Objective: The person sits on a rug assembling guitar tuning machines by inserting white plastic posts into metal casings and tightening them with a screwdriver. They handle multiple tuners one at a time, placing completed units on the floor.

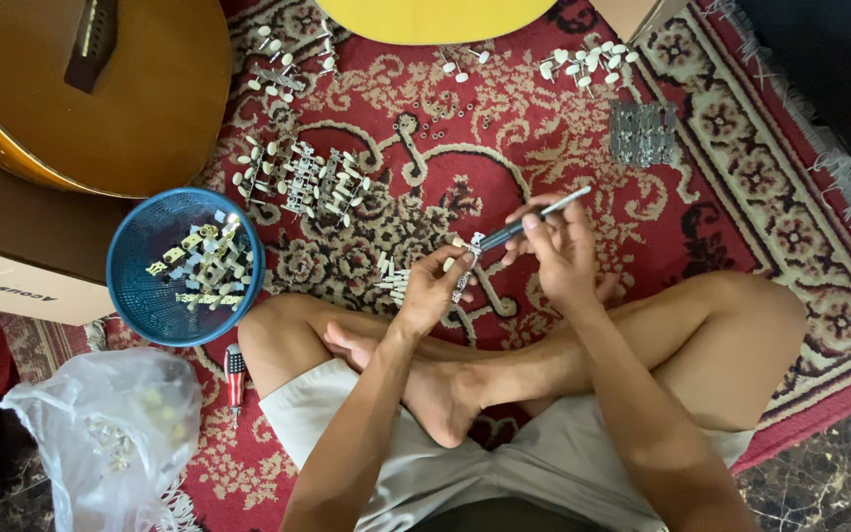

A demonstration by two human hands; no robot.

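At the bottom of the frame the person sits cross-legged on a red patterned carpet (544, 128), so the crossed legs make a low rest just under both hands. Just above the legs, near the centre, the left hand (432, 288) pinches a small metal tuning-machine piece (463, 281) in a closed grip of fingertips, holding it up and steady so its end faces the tool. The right hand (561, 251) is wrapped shut around a slim screwdriver (534, 217), angled down to the left so the tip meets the piece; the contact point itself is too small to make out. To the lower left a second, red-handled screwdriver (235, 374) lies beside the knee, and a clear plastic bag (110, 433) holds contents blurred by the film. A round blue basket (186, 266) at mid left collects brass-coloured parts within easy reach. Further up, rows of tuning machines with white knobs (302, 182) lie sorted in groups on the carpet, with loose white knobs (588, 61) and a grey metal cluster (642, 133) at upper right. A brown guitar body (81, 89) on a cardboard box (12, 281) is cut off at upper left, and a yellow guitar (435, 18) at the top edge.
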